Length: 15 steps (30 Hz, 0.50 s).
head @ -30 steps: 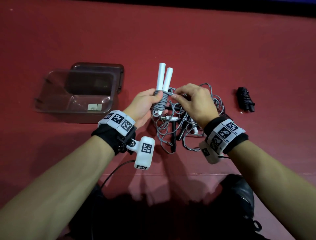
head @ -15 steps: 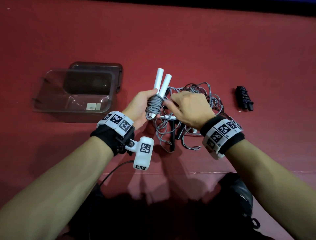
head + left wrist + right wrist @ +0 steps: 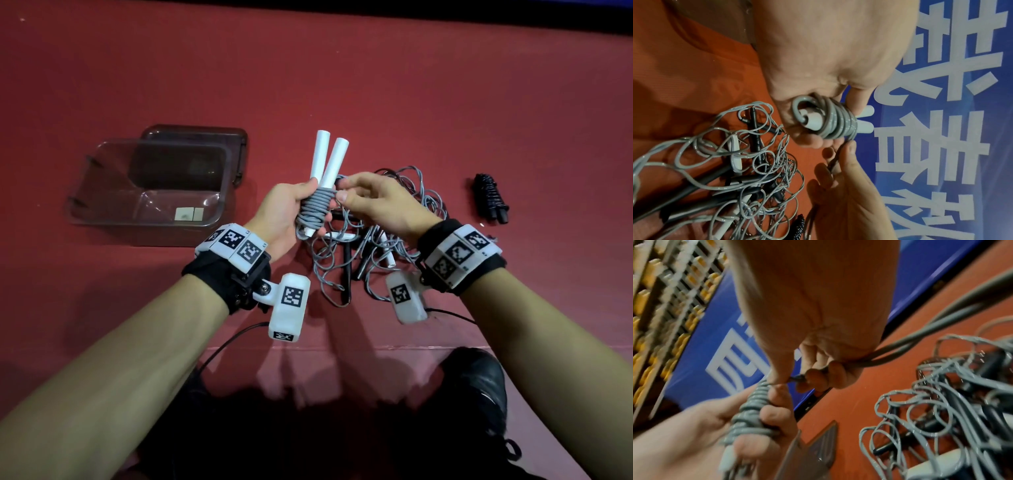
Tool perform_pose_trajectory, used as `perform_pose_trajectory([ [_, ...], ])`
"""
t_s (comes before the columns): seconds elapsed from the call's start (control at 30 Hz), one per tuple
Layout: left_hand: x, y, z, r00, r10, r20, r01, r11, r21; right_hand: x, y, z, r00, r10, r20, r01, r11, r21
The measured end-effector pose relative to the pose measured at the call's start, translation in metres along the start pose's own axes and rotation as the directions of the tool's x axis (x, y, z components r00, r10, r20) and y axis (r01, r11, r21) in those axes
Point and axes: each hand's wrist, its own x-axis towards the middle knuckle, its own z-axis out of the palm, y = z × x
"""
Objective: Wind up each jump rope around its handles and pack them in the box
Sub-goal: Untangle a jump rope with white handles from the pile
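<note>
Head view, left hand (image 3: 281, 216) gripping white handles (image 3: 325, 161); right hand (image 3: 380, 202) pinching grey rope (image 3: 317, 205)

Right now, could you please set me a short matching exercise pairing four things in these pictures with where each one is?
Things:
1. white handles
2. clear box
3. black wound rope
4. tangled grey ropes

Places:
a. far right on the red mat, alone
b. under the right hand
c. in the left hand
d. left on the mat, open

Pairs: 1-c, 2-d, 3-a, 4-b

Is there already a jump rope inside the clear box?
No, the clear box holds no rope; the wound black rope lies on the red surface.
</note>
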Motion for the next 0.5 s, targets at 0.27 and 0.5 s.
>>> perform_pose_trajectory([
  [0.27,-0.012,0.0,0.004,0.92,-0.239,0.31,0.294,0.945,-0.144,-0.012,-0.003,0.002,0.977,-0.058,0.206,-0.029,0.919,0.393],
  [0.5,0.007,-0.007,0.001,0.951,0.308,0.009,-0.257,0.778,0.573,-0.009,0.0,0.002,0.983,0.059,-0.172,0.0,0.947,0.321],
])
